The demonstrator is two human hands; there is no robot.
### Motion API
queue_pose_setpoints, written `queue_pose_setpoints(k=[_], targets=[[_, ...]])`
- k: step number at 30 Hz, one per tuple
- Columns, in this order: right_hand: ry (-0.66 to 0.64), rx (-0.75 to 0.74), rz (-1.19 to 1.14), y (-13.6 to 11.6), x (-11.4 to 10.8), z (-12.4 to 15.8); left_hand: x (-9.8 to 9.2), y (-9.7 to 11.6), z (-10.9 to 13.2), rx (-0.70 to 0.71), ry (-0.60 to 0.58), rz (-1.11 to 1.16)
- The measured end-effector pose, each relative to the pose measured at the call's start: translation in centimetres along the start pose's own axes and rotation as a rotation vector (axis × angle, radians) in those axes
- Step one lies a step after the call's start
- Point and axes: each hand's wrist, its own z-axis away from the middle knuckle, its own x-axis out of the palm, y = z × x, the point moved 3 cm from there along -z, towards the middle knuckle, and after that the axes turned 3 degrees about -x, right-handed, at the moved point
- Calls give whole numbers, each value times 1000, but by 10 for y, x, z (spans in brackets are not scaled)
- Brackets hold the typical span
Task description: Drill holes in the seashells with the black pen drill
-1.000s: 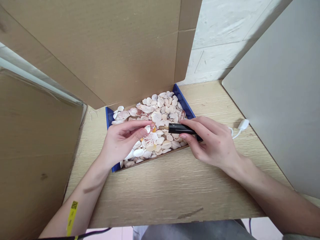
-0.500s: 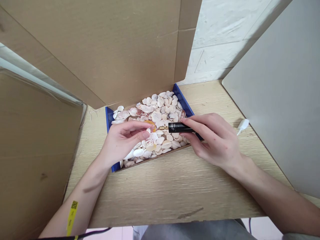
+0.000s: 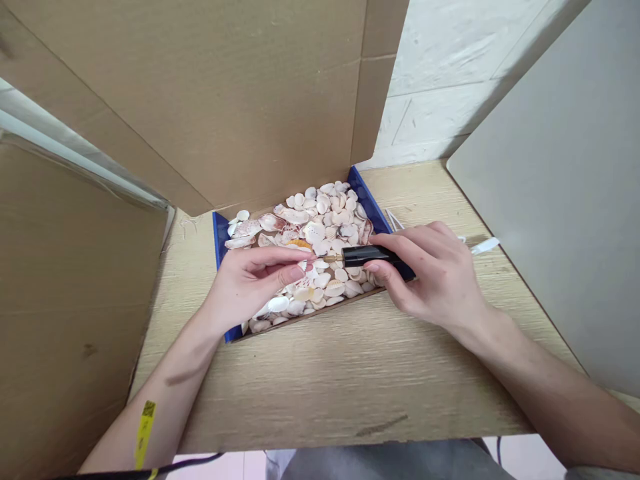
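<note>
My left hand (image 3: 245, 283) is closed in a pinch around a small pale shell (image 3: 303, 265), mostly hidden by the thumb and fingers. My right hand (image 3: 435, 277) grips a black pen-shaped mini drill (image 3: 367, 256) with a brass chuck. The drill lies nearly level, its tip pointing left at the pinched shell; whether the bit touches it is too small to tell. Both hands are above a shallow tray with blue side walls (image 3: 369, 200), filled with white, cream and brownish seashells (image 3: 343, 217). Just behind the left fingertips lies an orange shell (image 3: 299, 243).
Cardboard panels stand behind the tray (image 3: 270, 100) and at the left (image 3: 75, 287). A pale grey board (image 3: 560, 200) leans at the right. A white cable (image 3: 485, 246) lies by my right hand on the wooden table (image 3: 350, 380).
The drill has rolled a little in my right hand, and its tip is slightly nearer my left fingertips. My left hand has turned slightly, covering more of the shell.
</note>
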Motion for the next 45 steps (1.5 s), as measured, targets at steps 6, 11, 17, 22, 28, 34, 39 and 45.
queue_pose_setpoints(k=[6, 11, 17, 22, 28, 34, 39, 45], targets=[[-5, 27, -31, -1, 2, 2, -1, 2, 1, 31, 158, -14], [13, 50, -21, 0, 3, 3, -7, 1, 0, 80, 295, -124], [22, 61, -17, 0, 4, 2, -17, 1, -1, 193, 310, -473], [23, 63, -30, 1, 4, 2, -20, -2, -6, 298, 238, -664], [22, 59, -47, 1, 5, 3, -19, -10, -8, 373, 134, -797], [19, 70, -60, 1, 7, 3, -18, -2, -5, 407, 129, -772], [10, 78, -78, 1, 7, 3, -19, 4, -4, 415, 16, -782], [16, 71, -95, 1, 9, 5, -26, 4, -4, 325, 15, -839]])
